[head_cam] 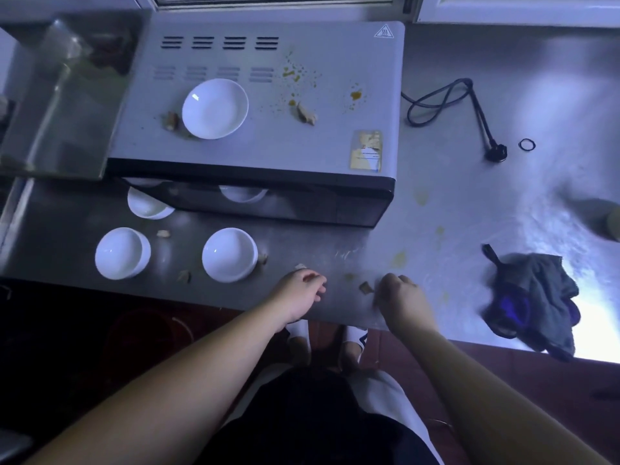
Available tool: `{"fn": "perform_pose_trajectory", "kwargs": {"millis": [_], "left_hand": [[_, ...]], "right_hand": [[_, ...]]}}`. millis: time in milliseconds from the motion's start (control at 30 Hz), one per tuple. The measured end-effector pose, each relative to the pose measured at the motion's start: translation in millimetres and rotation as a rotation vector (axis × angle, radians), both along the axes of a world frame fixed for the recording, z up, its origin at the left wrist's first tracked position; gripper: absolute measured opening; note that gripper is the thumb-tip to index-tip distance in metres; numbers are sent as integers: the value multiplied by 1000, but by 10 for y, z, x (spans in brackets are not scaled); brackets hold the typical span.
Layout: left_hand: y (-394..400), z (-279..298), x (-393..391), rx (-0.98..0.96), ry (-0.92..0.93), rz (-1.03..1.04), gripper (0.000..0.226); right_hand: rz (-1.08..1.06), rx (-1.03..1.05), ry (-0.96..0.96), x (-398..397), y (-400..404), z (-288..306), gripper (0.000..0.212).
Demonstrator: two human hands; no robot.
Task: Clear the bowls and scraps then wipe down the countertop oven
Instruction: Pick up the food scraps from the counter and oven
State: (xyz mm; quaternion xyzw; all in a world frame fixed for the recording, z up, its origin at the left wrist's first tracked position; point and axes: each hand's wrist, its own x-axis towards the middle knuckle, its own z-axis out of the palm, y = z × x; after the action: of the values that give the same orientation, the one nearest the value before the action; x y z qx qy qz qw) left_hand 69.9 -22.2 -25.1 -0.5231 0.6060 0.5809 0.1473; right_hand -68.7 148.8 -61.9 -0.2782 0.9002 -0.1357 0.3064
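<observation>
Steel counter (469, 203), dim bluish light, window ledge behind. Countertop oven (261, 105) is the landmark: long axis runs left-right, glass door facing the person. On its top: one shallow bowl (215, 109), two scraps, orange spatter. In front of the oven: three bowls, more scraps. Right of the oven: rag (533, 297), power cord (453, 102).

Left hand (300, 293), in front of the oven: fingers loosely curled, holding nothing visible. Right hand (399, 297): fingers curled down beside a scrap (365, 287); whether it pinches anything, cannot tell.

Risks: scraps near the counter edge could get swept to the floor; a reaching forearm could knock the near bowl (229, 255).
</observation>
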Motion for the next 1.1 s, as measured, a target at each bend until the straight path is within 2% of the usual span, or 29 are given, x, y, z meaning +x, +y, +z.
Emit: {"fn": "perform_pose_trajectory", "kwargs": {"millis": [100,200,367,467,600,733,800,900,1000,1100], "left_hand": [[-20,22,51,89,3,96,25],[-18,43,93,162,32,223,32],[-71,122,130,418,96,564,41],[-93,167,171,508,115,656,37],[-85,226,202,529,133,658,30],[-82,224,254,527,141,653,29],[-98,192,299,525,132,639,37],[-162,144,402,493,89,619,49],[-244,93,520,477,63,619,50],[-302,36,652,432,32,625,50]], "right_hand": [[-8,-162,-65,152,-222,170,5],[5,-326,-169,371,-474,394,10],[49,-408,-235,685,-723,520,12],[117,-428,-146,797,-762,528,10],[218,-425,3,860,-745,471,15],[246,-450,-1,827,-712,469,19],[201,-423,-30,732,-681,449,17],[101,-277,10,508,-592,320,21],[21,-100,76,288,-414,167,27],[-5,-28,86,179,-259,58,28]]}}
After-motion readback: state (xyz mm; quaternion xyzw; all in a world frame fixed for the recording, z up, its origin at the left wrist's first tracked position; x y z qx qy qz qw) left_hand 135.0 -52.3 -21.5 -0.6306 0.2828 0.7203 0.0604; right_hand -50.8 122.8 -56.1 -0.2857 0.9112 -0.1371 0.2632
